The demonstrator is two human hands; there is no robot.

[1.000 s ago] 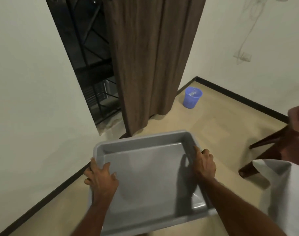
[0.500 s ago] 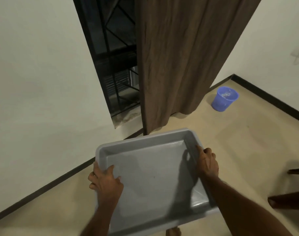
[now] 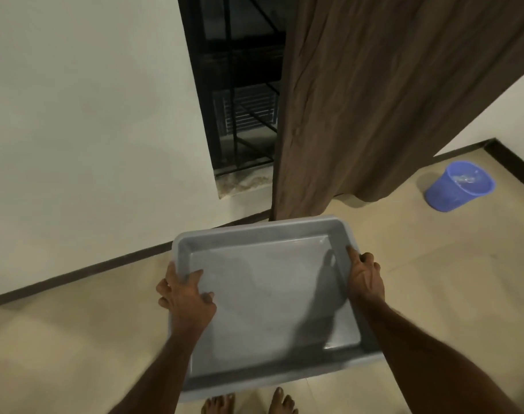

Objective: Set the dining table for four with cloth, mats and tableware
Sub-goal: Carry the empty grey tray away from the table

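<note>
— Where's the tray (image 3: 263, 297)?

— I see it carried above the floor (image 3: 434, 264), left hand (image 3: 186, 300) and right hand (image 3: 365, 279) each curled over a side rim.

— Risks?

— I'd worry it tips, or clips the curtain (image 3: 374, 100) ahead.

View swung left since a second ago: brown curtain (image 3: 374, 100) and dark barred opening (image 3: 242, 94) now up centre, blue bin (image 3: 459, 185) pushed out toward the right edge of the floor (image 3: 60, 339). Wooden chair and white cloth, seen at right a second ago, gone from view; chair legs glimpsed half a second ago also gone. Wall marks out of view too. Bare toes (image 3: 280, 400) now showing below the near rim of the grey tray (image 3: 254, 231).
</note>
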